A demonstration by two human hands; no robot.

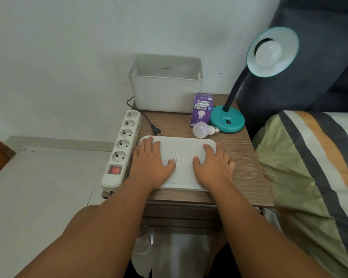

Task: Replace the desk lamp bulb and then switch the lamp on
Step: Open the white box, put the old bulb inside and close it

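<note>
A teal desk lamp stands at the table's back right, its base (227,121) on the wood and its shade (272,52) turned toward me with a white bulb (268,53) screwed in. A loose white bulb (203,129) lies on its side in front of the purple bulb box (201,109). The lamp's black plug (156,130) lies unplugged on the table. My left hand (150,162) and my right hand (212,164) rest flat, fingers spread, on a white lid (181,155) at the table's front.
A white plastic bin (165,89) stands at the back against the wall. A white power strip (121,149) with a lit red switch lies along the table's left edge. A bed with a striped cover (313,167) and a dark headboard are on the right.
</note>
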